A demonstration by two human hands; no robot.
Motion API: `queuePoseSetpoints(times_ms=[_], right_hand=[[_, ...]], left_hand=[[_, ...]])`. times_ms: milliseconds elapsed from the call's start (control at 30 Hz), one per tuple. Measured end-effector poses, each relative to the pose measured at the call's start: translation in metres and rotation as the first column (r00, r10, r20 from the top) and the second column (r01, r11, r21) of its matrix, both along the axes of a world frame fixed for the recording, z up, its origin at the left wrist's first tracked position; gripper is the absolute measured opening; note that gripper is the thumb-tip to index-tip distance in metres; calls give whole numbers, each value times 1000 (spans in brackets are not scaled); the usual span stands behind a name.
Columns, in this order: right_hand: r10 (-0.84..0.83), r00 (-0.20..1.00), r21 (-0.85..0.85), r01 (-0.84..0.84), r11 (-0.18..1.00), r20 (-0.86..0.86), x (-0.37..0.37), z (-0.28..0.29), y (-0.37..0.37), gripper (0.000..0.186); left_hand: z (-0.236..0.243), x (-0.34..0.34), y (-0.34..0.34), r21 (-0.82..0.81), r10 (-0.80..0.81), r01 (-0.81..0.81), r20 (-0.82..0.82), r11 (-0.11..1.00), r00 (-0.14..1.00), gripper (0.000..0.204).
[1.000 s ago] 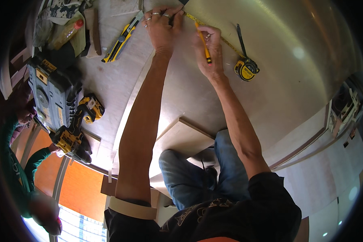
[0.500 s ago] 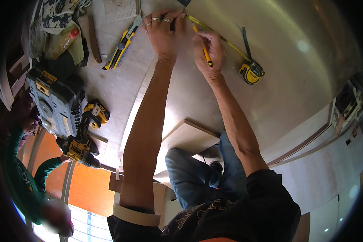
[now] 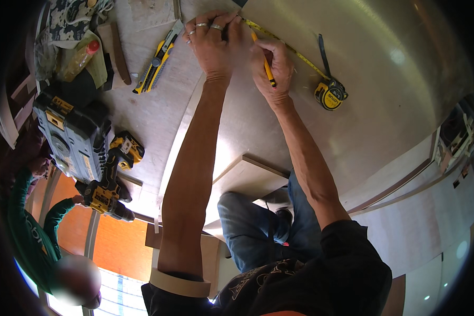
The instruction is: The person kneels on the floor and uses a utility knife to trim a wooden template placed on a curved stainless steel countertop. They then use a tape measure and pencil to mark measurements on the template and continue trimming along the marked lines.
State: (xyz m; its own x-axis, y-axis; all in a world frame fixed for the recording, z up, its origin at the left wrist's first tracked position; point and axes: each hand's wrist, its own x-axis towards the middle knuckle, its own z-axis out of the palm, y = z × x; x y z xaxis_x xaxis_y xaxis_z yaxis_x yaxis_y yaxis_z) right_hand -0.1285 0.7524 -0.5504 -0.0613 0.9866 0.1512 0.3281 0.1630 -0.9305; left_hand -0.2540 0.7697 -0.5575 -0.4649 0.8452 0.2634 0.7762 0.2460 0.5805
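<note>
My left hand (image 3: pixel 210 47), with rings on its fingers, is bent over the far part of the wooden panel (image 3: pixel 363 131). Its thumb and forefinger close at the end of the yellow blade of a tape measure (image 3: pixel 331 95); the exact grip is partly blurred. From there the blade runs out toward the right, to the black-and-yellow case lying on the panel. My right hand (image 3: pixel 279 71) grips a yellow pencil (image 3: pixel 269 71), its point toward the blade's end beside my left fingers. A yellow utility knife (image 3: pixel 156 61) lies left of my left hand.
At left are a cordless drill (image 3: pixel 104 192), a spare battery pack (image 3: pixel 128 149), a grey-black tool case (image 3: pixel 71 137), a red-capped bottle (image 3: pixel 83 59) and a cloth bag (image 3: pixel 71 23). A person in a green sleeve (image 3: pixel 58 218) is beyond the left edge. A board (image 3: pixel 250 179) lies above my knees.
Both hands stay nearly in place at the blade's end, and the pencil shifts only slightly. At lower left, the other person's head and arm have moved a little.
</note>
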Motion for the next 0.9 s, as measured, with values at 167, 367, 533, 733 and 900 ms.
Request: queuePoseSetpoints(times_ms=[167,367,533,733,900], right_hand=[[0,1000,29,0,1000,25,0,-1,2,13],[5,999,43,-7,999,54,-1,0,3,12],[1,997,28,-4,1000,81,1,3,3,11],[13,997,34,-15,999,74,1,4,3,12],[15,995,4,-16,1000,95,3,5,3,11]], left_hand=[[-1,0,1,20,-17,17,3,1000,1000,11],[-3,-2,0,23,-17,18,-9,1000,1000,11],[-3,-1,0,4,-12,12,-15,1000,1000,11],[-2,0,0,13,-6,7,-21,1000,1000,11],[-5,-1,-1,-6,-4,4,-21,1000,1000,10]])
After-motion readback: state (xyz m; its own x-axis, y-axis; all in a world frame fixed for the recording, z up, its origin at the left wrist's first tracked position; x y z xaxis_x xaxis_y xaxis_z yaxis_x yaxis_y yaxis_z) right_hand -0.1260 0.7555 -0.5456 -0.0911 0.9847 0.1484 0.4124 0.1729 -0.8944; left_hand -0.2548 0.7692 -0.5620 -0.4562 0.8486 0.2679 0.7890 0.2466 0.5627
